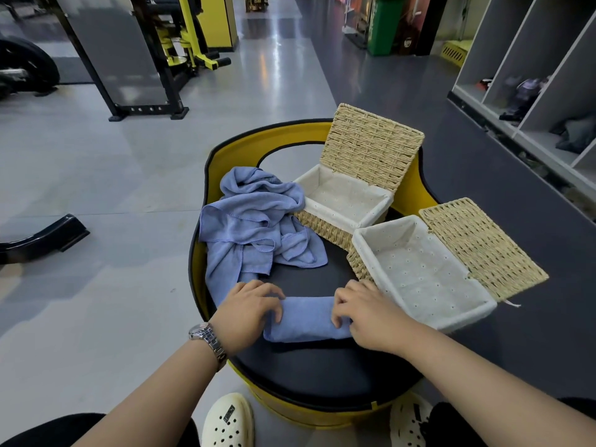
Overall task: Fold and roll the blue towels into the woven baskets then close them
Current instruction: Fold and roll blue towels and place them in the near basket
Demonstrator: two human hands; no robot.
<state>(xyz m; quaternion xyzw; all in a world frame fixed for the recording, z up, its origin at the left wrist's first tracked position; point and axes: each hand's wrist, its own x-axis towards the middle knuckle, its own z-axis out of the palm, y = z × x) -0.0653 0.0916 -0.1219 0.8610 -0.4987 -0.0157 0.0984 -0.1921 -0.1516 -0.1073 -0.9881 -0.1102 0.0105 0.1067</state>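
A rolled blue towel (306, 319) lies across the near part of a round black cushion (322, 372). My left hand (248, 312) grips its left end and my right hand (364, 314) grips its right end. A crumpled heap of blue towels (251, 227) rests on the cushion's left side, one edge hanging over. Two woven baskets with white cloth liners stand open: the near basket (419, 272) just right of my right hand, with its lid (483, 246) laid back, and the far basket (342, 201) with its lid (371, 146) upright. Both are empty inside.
The cushion sits on a yellow seat (222, 150) with a curved back. Grey floor surrounds it, with black and yellow gym machines (154, 56) at the far left. Grey cubby shelves (532, 91) run along the right. My white clogs (227, 421) rest below the seat.
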